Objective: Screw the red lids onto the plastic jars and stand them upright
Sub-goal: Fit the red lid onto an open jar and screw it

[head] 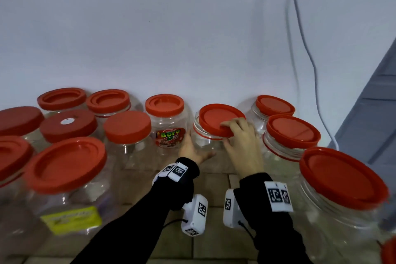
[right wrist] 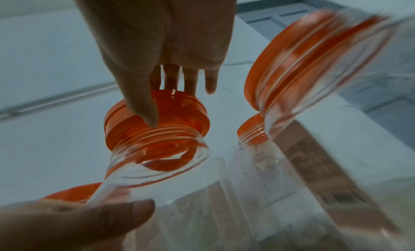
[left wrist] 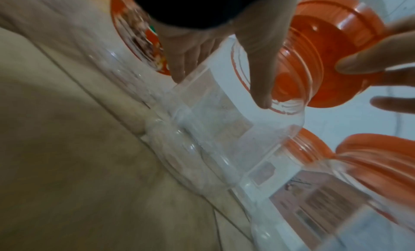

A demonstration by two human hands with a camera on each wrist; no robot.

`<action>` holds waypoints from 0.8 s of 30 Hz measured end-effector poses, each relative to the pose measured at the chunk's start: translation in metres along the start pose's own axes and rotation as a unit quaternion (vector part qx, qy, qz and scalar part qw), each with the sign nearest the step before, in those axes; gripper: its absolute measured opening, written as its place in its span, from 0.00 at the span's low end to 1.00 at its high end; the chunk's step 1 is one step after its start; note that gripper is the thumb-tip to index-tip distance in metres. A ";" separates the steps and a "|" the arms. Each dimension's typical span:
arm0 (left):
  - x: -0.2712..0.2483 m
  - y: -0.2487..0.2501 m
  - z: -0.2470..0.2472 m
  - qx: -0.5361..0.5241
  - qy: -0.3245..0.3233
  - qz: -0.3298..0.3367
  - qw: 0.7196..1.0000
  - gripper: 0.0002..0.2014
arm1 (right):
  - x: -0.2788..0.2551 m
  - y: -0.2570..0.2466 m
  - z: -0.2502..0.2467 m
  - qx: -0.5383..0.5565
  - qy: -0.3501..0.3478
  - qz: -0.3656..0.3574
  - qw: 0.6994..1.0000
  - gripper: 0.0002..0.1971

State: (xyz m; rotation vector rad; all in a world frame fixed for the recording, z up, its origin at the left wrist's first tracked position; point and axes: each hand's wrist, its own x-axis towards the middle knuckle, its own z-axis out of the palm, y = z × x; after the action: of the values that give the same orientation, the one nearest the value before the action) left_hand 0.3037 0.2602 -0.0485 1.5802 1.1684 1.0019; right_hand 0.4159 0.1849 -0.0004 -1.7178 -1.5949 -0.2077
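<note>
Jars [head: 205, 141] w/ red lids on tile floor [head: 214, 240] by white wall [head: 171, 38].

A tiled floor [head: 214, 221] carries the lot — clear plastic jars [head: 128, 148] with red lids [head: 127, 126], standing along the wall.

Clear, glossy plastic jars [head: 206, 146] catch pale glints along their ribbed, threaded necks, their walls thin enough to show the floor [head: 214, 240] behind. The red lids [head: 220, 120] are smooth moulded plastic with a soft sheen; one at nine o'clock carries a small white sticker [head: 66, 121]. A printed glossy label [head: 170, 136] wraps one jar, a yellow-green one [head: 71, 219] another. The floor is matt beige tile with dull grout lines. Black knitted cloth sleeves [head: 137, 227] bear white hard-plastic marker blocks [head: 194, 214]. The wall [head: 171, 38] is flat, matt white paint.
</note>
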 end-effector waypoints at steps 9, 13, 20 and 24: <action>-0.113 -0.011 -0.054 0.017 0.018 0.068 0.997 0.53 | -0.089 -0.029 -0.033 0.145 0.113 -0.067 0.981 0.17; -0.144 -0.008 -0.073 0.039 0.008 0.119 0.992 0.53 | -0.099 -0.043 -0.060 0.243 0.142 -0.044 0.959 0.18; -0.198 -0.017 -0.119 0.073 -0.031 0.234 0.969 0.51 | -0.129 -0.050 -0.096 0.265 0.144 -0.002 0.954 0.13; -0.223 -0.020 -0.148 0.104 -0.034 0.276 0.955 0.47 | -0.146 -0.059 -0.102 0.269 0.067 0.020 0.961 0.10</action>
State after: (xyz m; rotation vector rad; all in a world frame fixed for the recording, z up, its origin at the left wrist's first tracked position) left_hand 0.1094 0.0751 -0.0491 2.1618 0.8147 1.1878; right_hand 0.3706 0.0032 0.0081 -1.2812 -1.3572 0.1227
